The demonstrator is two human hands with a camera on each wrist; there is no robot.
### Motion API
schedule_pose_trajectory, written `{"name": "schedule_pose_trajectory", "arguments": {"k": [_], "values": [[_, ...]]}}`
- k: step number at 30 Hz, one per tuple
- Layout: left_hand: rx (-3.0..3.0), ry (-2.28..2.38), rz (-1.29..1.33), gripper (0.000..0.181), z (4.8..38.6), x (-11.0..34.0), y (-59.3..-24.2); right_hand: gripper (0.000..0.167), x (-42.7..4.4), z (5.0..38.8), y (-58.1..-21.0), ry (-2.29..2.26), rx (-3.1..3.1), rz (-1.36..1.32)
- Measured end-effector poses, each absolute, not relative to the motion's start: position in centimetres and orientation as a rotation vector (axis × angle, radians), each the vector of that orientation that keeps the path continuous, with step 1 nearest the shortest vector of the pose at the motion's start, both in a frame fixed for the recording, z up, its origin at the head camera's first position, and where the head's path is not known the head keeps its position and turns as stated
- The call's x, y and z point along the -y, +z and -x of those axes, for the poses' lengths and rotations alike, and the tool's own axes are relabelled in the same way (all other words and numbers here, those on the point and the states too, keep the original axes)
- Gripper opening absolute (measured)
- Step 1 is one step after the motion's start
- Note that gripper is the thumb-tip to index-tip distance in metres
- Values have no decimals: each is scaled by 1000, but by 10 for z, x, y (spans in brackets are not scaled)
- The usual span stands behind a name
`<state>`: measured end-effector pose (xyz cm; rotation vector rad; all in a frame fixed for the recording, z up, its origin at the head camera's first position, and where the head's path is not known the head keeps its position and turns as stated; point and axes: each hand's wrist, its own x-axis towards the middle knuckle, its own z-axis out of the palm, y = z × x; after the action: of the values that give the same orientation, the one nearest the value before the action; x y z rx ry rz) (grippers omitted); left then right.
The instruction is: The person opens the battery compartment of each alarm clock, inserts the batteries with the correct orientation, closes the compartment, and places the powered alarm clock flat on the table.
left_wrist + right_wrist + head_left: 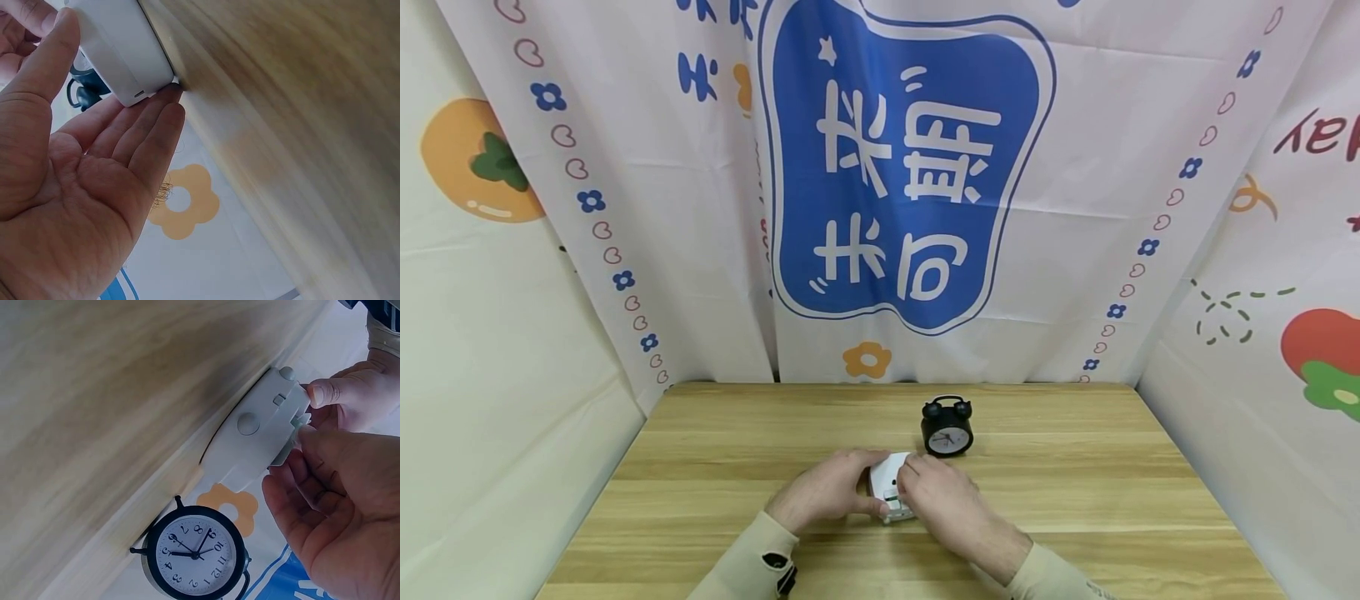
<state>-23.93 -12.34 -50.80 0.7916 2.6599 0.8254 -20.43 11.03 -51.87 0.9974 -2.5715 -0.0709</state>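
Note:
A small white electronic device [886, 477], perhaps a digital clock, lies on the wooden table. An opening [892, 498] shows in its upper face, and a round button [248, 424] sits on one side. My left hand [831, 490] holds the device from the left, thumb at the near edge and fingers along the far side, as the left wrist view also shows. My right hand [943, 504] bends over its right part. Thumb and fingertips pinch a small pale flap [285, 453] at the device's edge, partly hidden by the fingers.
Just behind the right hand stands a black twin-bell alarm clock [948, 427], upright on the wooden table [715, 442]. Printed white cloth [1075, 208] hangs at the table's back edge and on both sides.

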Motion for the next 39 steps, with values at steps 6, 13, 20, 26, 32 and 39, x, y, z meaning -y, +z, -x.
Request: {"name": "schedule_pose_trajectory", "arguments": {"k": [6,13,20,26,32,39], "values": [[-2658,841,-796,89,238,124,-506,22,-112,207,-516,100,2652,-1018],[-2655,844,-796,89,239,125,-506,13,-122,212,-505,326,2705,-1055],[-2658,828,-787,89,239,123,-507,5,-135,214,-499,435,2760,-1111],[-2655,836,-783,89,239,123,-507,10,-139,212,-499,434,2774,-1136],[-2661,826,-778,90,238,123,-508,12,-137,208,-497,349,2783,-1165],[-2680,771,-829,88,235,122,-506,9,-136,203,-494,234,2754,-1247]]}}
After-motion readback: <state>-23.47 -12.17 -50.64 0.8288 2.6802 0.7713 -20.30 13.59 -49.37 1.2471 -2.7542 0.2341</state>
